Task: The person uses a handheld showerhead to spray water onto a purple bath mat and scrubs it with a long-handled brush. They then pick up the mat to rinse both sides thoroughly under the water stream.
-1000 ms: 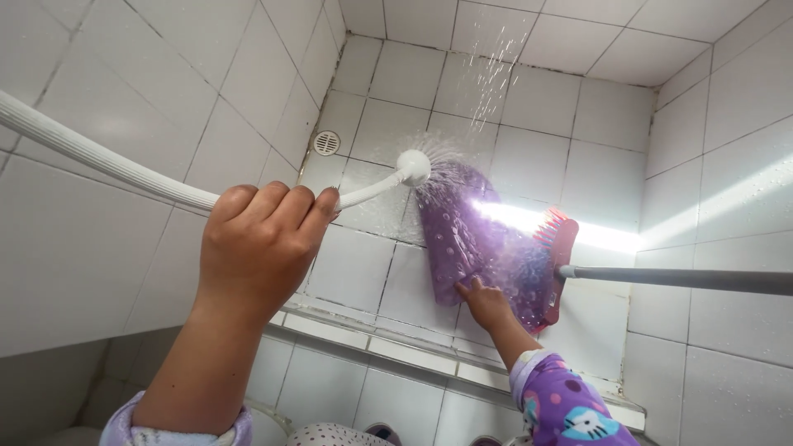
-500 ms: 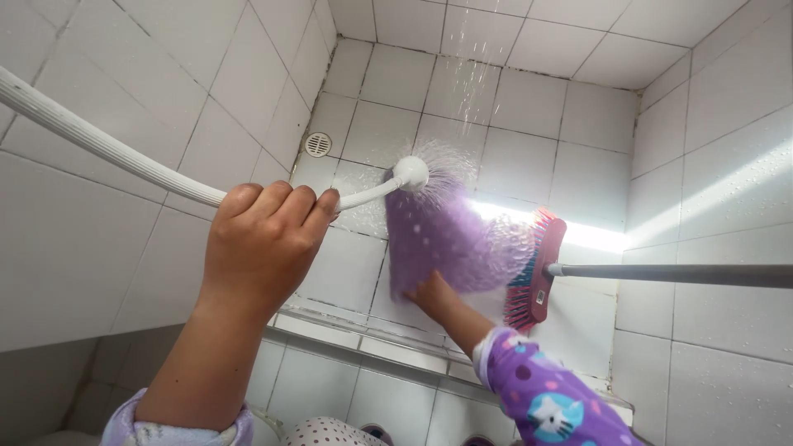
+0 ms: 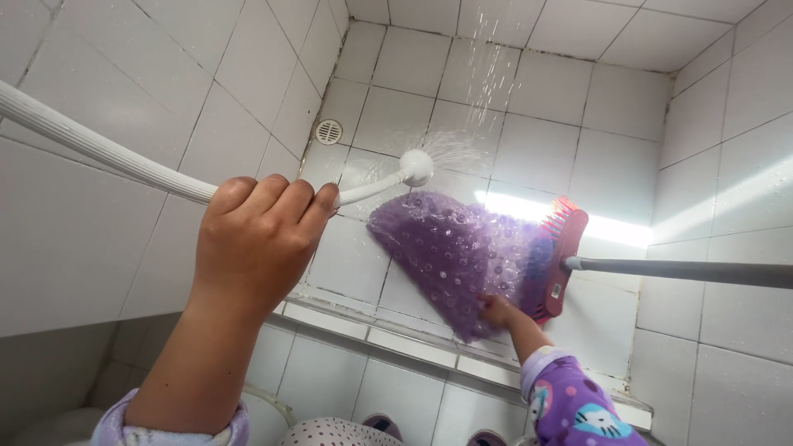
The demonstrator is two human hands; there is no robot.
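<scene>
Water sprays from the hose (image 3: 107, 157), clenched in the left hand (image 3: 260, 239), onto the floppy purple mat (image 3: 450, 256). Right hand (image 3: 497, 311) pinches the mat's lower edge beside the broom (image 3: 562, 256); it looks slick, best gripped there.

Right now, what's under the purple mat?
White floor tiles show around the purple mat. A broom head sits at its right edge. The right hand grips its corner. Anything beneath is covered.

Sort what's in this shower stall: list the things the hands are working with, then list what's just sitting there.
In use:
left hand gripping the white hose
spray head spraying water
right hand holding the purple bath mat

Just there:
red broom, beside the mat
floor drain
</scene>
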